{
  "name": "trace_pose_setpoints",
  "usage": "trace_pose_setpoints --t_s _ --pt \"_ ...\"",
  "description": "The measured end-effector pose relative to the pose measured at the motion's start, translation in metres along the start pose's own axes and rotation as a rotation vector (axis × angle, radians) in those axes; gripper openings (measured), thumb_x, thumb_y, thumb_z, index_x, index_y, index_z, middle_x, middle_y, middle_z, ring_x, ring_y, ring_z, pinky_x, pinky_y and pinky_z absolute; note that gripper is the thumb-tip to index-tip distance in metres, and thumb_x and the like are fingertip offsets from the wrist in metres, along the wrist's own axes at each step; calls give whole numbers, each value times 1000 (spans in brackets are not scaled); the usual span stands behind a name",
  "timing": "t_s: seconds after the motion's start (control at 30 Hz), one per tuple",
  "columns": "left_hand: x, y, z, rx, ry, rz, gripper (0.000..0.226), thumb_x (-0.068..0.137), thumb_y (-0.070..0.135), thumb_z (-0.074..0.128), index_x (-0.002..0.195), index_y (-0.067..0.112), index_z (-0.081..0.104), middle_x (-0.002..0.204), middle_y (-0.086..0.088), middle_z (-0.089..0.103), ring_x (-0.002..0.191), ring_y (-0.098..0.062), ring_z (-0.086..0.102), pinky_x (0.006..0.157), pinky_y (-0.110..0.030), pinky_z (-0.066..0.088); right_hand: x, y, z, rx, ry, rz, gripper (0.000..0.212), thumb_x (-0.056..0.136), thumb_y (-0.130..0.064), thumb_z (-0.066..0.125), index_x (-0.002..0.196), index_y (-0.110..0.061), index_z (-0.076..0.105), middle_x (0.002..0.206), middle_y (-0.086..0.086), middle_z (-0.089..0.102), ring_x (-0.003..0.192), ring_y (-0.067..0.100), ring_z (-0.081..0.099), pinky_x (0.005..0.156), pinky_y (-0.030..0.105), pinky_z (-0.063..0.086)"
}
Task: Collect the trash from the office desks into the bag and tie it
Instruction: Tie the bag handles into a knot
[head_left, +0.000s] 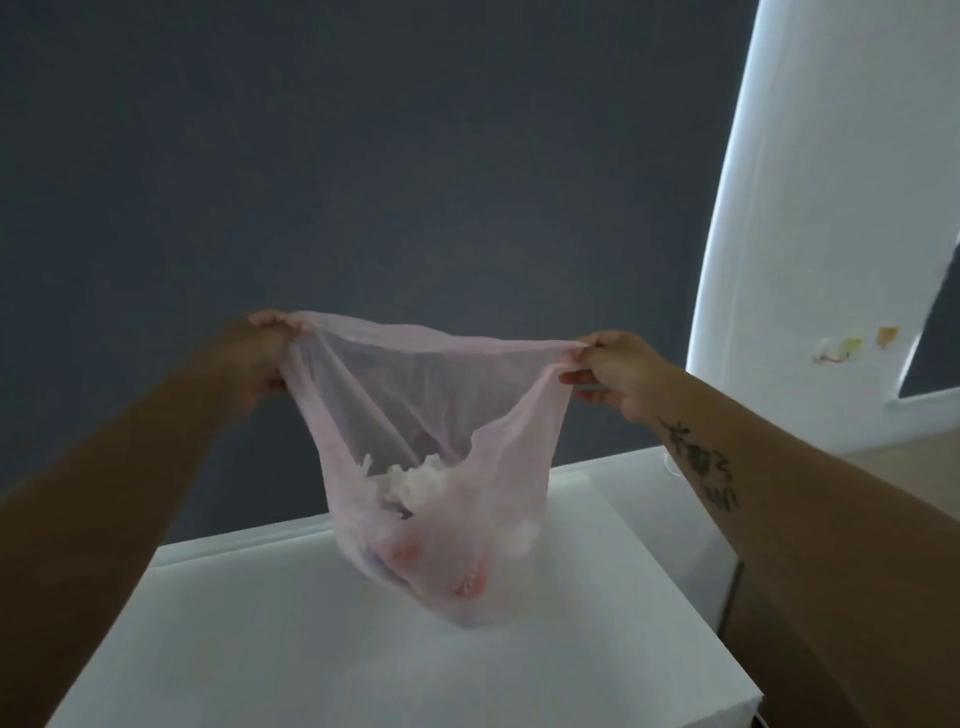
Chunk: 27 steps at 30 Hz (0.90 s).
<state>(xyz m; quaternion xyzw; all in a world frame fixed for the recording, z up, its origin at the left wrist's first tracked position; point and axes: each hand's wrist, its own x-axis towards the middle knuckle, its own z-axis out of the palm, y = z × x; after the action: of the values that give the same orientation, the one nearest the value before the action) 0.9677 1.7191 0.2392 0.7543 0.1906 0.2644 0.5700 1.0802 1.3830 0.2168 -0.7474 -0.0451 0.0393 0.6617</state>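
— Two corners of the bag (441, 415), one in each of your hands. Which step is this?

— The tying, barely begun, I'd judge. Your left hand (265, 358) has its fingers curled round a bunched bit of the rim. Your right hand (608, 374) pinches the opposite bit between thumb and fingers. The mouth is pulled wide and taut between them, above the white surface (260, 649).

— And the collecting?

— Likely finished. Crumpled white trash (431, 483) and a few pinkish pieces sit low in the bag. Other desks are out of view, though, so treat that as a guess.

— Is the bag resting or hanging?

— The picture is soft there. Its bottom seems to touch the surface near the middle, but I cannot say whether the surface takes any weight.

— So what does the next move call for?

— Bring your two hands together so the stretched corners meet over the load. Then cross one over the other and pull an end through. Gather more slack into each hand first. The film looks thin and is drawn tight, so a hard tug could tear it at your grip. Keep the bottom low as you cross, so the trash stays settled and nothing tips out through the open mouth.
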Motion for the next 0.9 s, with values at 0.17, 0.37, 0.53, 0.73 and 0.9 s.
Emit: trace_pose_setpoints --t_s 0.17,0.37,0.53,0.73,0.9 --pt "9 2 -27 481 317 283 36 105 25 42 107 -1 67 102 -28 67 92 -39 65 80 -41 48 24 -21 35 186 116 -97 21 98 -3 36 109 -13 51 97 11 63 65 20 61 62 35 55" --pt "29 -23 -24 370 338 76 39 104 20 39 103 -12 62 97 -30 64 95 -45 64 76 -42 47 42 -19 59 168 -14 -81 26 99 -4 34 115 -20 48 86 7 57 64 23 58 45 27 53" --pt "44 -17 -9 -143 349 -133 29 95 16 53 107 -8 65 93 -19 66 83 -33 68 77 -49 57 33 13 88 -541 -396 -829 70 70 -62 66 129 -25 61 133 0 51 128 17 43 109 15 29" --pt "56 -7 0 -202 475 -147 18 95 11 55 99 -3 65 95 -17 63 79 -27 65 69 -41 53 69 61 97 -1328 -599 -946 67 68 -72 28 109 -38 67 111 -18 60 125 19 42 108 45 17" --pt "58 -17 -24 62 652 -97 35 102 29 46 111 1 63 106 -18 62 86 -29 63 75 -40 52 106 64 83 -878 -549 -959 27 93 -37 38 77 -24 56 97 -8 51 98 14 45 101 41 35"
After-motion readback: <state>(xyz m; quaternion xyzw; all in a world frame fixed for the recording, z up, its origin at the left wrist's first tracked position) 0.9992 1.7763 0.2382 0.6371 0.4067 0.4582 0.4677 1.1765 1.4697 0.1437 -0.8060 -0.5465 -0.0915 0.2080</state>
